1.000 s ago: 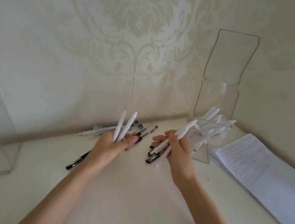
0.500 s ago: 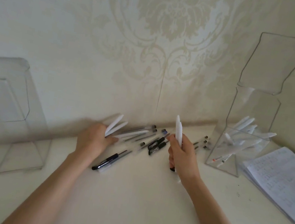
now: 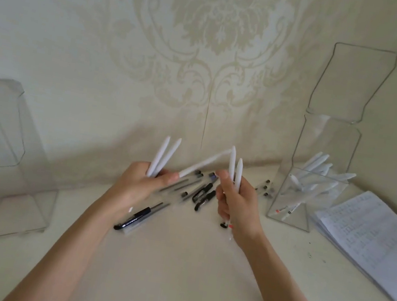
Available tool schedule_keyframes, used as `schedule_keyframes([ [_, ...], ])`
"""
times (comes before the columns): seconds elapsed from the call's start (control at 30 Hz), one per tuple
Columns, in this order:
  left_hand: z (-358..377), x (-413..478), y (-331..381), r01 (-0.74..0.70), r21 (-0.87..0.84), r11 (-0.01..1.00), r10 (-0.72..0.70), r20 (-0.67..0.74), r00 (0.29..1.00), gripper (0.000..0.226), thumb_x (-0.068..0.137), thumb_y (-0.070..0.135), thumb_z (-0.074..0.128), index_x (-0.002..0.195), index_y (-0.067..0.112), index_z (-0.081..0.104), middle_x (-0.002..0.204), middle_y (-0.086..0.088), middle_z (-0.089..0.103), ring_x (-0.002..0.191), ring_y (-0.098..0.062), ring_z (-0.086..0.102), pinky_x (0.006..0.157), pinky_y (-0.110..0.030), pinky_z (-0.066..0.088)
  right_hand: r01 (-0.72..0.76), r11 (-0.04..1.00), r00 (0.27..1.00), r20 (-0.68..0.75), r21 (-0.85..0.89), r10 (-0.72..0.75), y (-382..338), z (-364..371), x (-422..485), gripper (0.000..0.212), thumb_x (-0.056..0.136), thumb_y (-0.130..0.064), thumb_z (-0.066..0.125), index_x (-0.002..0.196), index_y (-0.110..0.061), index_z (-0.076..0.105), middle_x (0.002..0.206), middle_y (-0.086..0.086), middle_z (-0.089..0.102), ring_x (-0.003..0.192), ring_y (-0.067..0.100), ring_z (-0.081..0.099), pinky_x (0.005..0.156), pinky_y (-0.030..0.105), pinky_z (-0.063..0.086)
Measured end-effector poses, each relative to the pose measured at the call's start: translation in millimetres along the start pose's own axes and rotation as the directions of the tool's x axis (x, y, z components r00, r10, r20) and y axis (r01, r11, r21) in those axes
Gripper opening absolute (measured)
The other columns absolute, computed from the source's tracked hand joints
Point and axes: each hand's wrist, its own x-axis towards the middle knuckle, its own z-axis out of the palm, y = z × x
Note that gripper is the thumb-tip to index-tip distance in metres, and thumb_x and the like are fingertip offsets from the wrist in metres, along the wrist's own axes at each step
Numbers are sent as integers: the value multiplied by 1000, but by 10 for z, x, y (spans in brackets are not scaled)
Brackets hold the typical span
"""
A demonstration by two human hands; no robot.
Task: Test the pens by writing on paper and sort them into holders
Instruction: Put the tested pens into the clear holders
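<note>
From the head camera, the left hand [image 3: 142, 188] is clenched around two slim white plastic pens [image 3: 165, 156], which fan up and away from its knuckles. Its fingertips also seem to pinch the near end of a third white pen [image 3: 204, 163] that slants up to the right. The right hand [image 3: 238, 207] grips another pair of white pens [image 3: 234, 174] upright, tips toward the patterned wall [image 3: 107, 30]. Both hands hover over the cream surface [image 3: 171, 277], above a loose heap of black and clear pens [image 3: 202, 191] lying near the wall. One black capped pen [image 3: 134, 219] lies nearer, by the left wrist. To the right stands a tall clear acrylic holder [image 3: 326, 135] with a bunch of white pens [image 3: 319, 174] leaning in its lower pocket. Just right of it lies a stack of printed paper [image 3: 374, 237]. At the far left stands a second clear acrylic holder [image 3: 9, 145].
</note>
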Motion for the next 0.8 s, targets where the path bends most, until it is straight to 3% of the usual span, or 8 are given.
schedule_keyframes([
  [0.13,290,-108,130,-82,120,989,52,239,970,24,82,32,68,66,15,61,45,11,40,41,-5,35,43,-16,27,51,997,999,-9,65,-50,-246,-38,-48,30,94,-27,54,83,1,53,47,-3,30,38,10,22,42,29,13],
  [0.23,563,-103,291,-148,2,989,137,364,921,38,88,39,60,75,3,59,50,9,38,43,-6,32,42,-16,26,127,992,980,-154,4,-125,-482,-202,-90,34,97,-27,51,72,-4,56,42,1,35,37,14,32,39,27,23],
  [0.33,933,-39,635,-160,-221,962,228,328,917,32,95,35,46,75,10,53,56,7,39,45,-7,31,42,-17,27,240,961,908,-320,-135,-271,-771,-393,-107,39,98,-28,48,64,-12,60,58,7,52,54,13,50,50,22,41],
  [0.4,1165,43,927,-238,-263,935,301,235,924,34,97,37,40,74,14,50,62,5,43,52,-9,38,51,-20,32,301,927,843,-392,-224,-369,-1000,-529,-88,38,98,-26,45,65,-12,57,64,6,50,55,6,47,52,16,39],
  [0.5,1394,180,1294,-401,-128,907,418,162,894,38,97,48,31,77,22,49,85,5,51,74,-1,49,66,-18,34,390,869,728,-475,-305,-494,-1384,-782,-8,34,98,-21,42,69,-7,54,60,4,46,53,10,46,47,21,37],
  [0.57,1522,269,1486,-508,-64,859,511,175,842,34,98,44,31,78,23,49,77,8,49,64,8,46,61,-11,34,384,825,668,-492,-416,-559,-1572,-1000,93,34,98,-22,42,70,-6,54,58,3,45,52,11,44,47,24,34],
  [0.7,1795,494,1669,-593,-19,805,588,148,795,28,97,38,43,83,13,47,65,6,42,58,-7,44,57,-20,38,157,776,739,-449,-611,-503,-1601,-1374,291,36,94,-25,46,71,1,60,57,7,52,52,18,50,50,34,39],
  [0.8,1932,594,1664,-609,45,792,605,73,793,26,94,35,50,76,18,45,61,8,42,51,-2,44,50,-11,36,66,768,828,-394,-637,-398,-1466,-1494,313,33,93,-23,50,70,-3,63,55,8,59,40,10,53,45,28,43],
])
